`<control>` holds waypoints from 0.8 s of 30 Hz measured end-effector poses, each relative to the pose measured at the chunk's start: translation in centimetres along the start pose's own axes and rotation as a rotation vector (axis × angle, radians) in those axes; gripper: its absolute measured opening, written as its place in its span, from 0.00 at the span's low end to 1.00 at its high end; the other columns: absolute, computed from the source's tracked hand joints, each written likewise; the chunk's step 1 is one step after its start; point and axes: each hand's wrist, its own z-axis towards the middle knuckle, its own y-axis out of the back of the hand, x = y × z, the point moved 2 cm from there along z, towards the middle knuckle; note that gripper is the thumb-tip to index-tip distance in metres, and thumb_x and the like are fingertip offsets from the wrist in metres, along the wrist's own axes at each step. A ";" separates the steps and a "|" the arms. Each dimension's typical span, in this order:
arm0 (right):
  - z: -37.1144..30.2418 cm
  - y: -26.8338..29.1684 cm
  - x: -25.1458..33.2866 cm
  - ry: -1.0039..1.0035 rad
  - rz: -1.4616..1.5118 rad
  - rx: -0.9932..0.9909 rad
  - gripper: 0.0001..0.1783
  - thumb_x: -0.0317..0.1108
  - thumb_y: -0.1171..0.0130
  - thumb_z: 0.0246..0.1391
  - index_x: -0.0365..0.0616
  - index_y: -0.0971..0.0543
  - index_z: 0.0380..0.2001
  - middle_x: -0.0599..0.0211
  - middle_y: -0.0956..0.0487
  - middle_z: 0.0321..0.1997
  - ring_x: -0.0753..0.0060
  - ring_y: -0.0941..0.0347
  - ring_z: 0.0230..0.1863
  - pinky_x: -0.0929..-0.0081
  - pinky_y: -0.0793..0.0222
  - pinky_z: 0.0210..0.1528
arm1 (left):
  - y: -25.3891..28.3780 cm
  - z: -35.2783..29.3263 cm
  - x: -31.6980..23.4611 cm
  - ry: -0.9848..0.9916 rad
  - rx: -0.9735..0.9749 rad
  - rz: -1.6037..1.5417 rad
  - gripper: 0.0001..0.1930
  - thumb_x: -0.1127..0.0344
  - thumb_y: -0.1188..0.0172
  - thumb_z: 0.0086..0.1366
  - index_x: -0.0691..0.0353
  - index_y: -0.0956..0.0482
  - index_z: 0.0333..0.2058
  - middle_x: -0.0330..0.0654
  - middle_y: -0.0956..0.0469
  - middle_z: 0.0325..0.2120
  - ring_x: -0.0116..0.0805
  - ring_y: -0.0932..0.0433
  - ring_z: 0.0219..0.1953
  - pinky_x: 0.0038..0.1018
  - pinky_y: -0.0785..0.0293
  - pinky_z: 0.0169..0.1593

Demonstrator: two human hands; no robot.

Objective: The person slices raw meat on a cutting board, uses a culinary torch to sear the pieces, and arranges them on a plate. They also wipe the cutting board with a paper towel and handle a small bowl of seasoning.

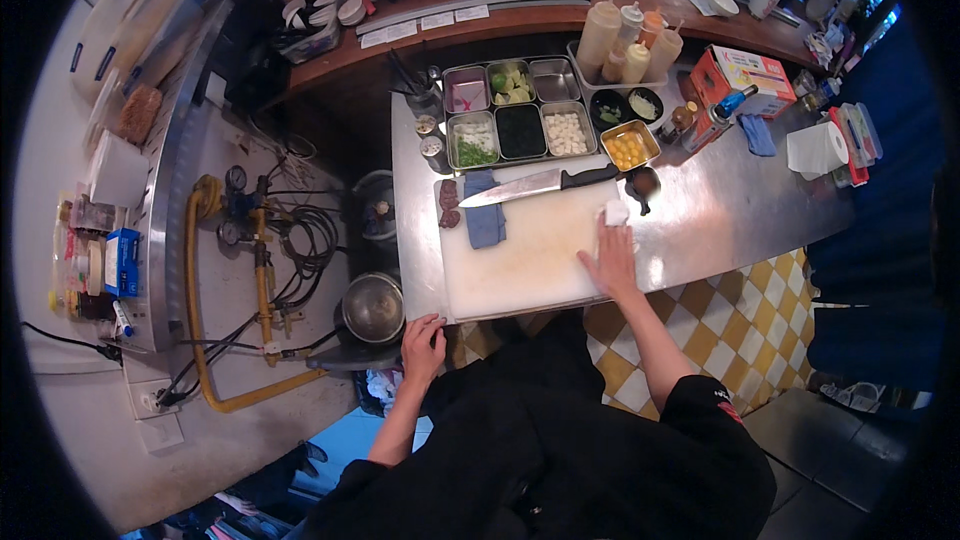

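Note:
My right hand (611,264) lies on the right edge of the white cutting board (540,260), thumb spread, with a folded white paper towel (616,212) at its fingertips. At the counter's front left corner rests my left hand (424,345), fingers loosely bent and holding nothing I can see. A large knife (520,187) with a black handle lies across the board's far edge. Under its blade is a folded blue cloth (486,225). Dark reddish pieces (449,203) sit at the board's far left corner. A small dark bowl (643,184) stands just beyond the paper towel.
Metal trays (521,136) of chopped ingredients stand behind the board, beside a tray of yellow pieces (631,146). Squeeze bottles (633,45), a blow torch (722,112) and a paper roll (817,150) stand farther right. Left of the counter are a metal bowl (373,307) and yellow gas pipes (194,310).

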 end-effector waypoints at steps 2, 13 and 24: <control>1.8 -0.6 -0.2 -0.092 -0.017 -0.117 0.57 0.61 0.42 0.62 0.33 0.53 0.78 0.38 0.44 0.78 0.38 0.52 0.79 0.41 0.69 0.82 | 0.5 -0.6 -0.2 0.021 0.005 -0.004 0.10 0.75 0.37 0.61 0.63 0.13 0.41 0.46 0.17 0.47 0.49 0.20 0.49 0.39 0.22 0.54; -1.9 -5.6 17.2 0.408 0.180 0.085 0.58 0.67 0.44 0.62 0.29 0.47 0.75 0.34 0.38 0.74 0.31 0.51 0.79 0.42 0.62 0.81 | 0.0 -2.0 -1.6 0.022 0.077 -0.065 0.10 0.75 0.37 0.62 0.63 0.13 0.42 0.46 0.17 0.46 0.48 0.19 0.50 0.39 0.22 0.54; -1.3 -0.2 0.3 0.061 -0.009 -0.159 0.57 0.56 0.37 0.59 0.31 0.52 0.77 0.38 0.42 0.77 0.31 0.45 0.73 0.40 0.58 0.79 | 1.7 -0.5 -0.6 0.009 0.017 -0.059 0.10 0.74 0.36 0.62 0.63 0.13 0.42 0.46 0.17 0.46 0.48 0.18 0.48 0.38 0.22 0.53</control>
